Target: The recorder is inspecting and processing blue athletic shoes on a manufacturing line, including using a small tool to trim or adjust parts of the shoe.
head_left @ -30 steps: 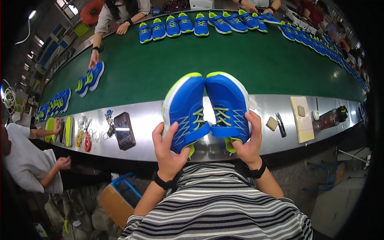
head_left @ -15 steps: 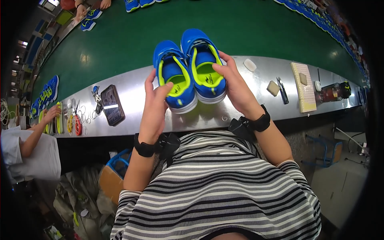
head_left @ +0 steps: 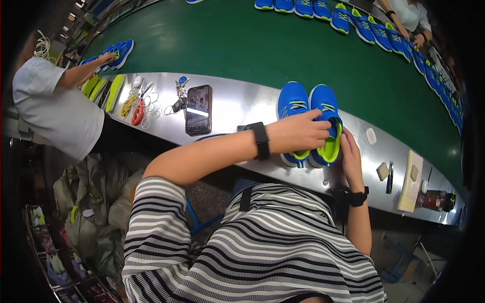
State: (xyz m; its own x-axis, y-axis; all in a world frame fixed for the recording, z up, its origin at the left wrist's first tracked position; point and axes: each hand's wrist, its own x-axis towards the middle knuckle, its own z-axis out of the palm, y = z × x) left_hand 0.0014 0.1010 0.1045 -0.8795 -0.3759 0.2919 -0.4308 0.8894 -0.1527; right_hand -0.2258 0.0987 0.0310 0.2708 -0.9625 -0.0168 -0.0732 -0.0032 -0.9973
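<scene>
A pair of blue sneakers with lime-green linings stands side by side at the metal ledge, toes pointing away from me. My left hand point(head_left: 299, 132) reaches across the left sneaker point(head_left: 293, 98). Its fingers are bent at the tongue and opening of the right sneaker point(head_left: 323, 96), and they look closed on it. Against the outer side of that same sneaker, near the heel, my right hand point(head_left: 350, 154) grips with its fingers along the collar. The left hand and wrist hide part of the left sneaker's opening.
A phone point(head_left: 198, 110), keys point(head_left: 181, 88), scissors point(head_left: 137, 111) and lime insoles point(head_left: 115, 92) lie leftward on the ledge point(head_left: 237, 101). Rightward are a white oval piece point(head_left: 371, 136), a tan block point(head_left: 383, 171) and a jar point(head_left: 434, 200). Co-workers handle sneakers along the green belt point(head_left: 202, 45).
The sneakers came down from being held up, one in each hand, to the ledge. My left hand let go of the left sneaker and crossed to the right one. The view swung left.
</scene>
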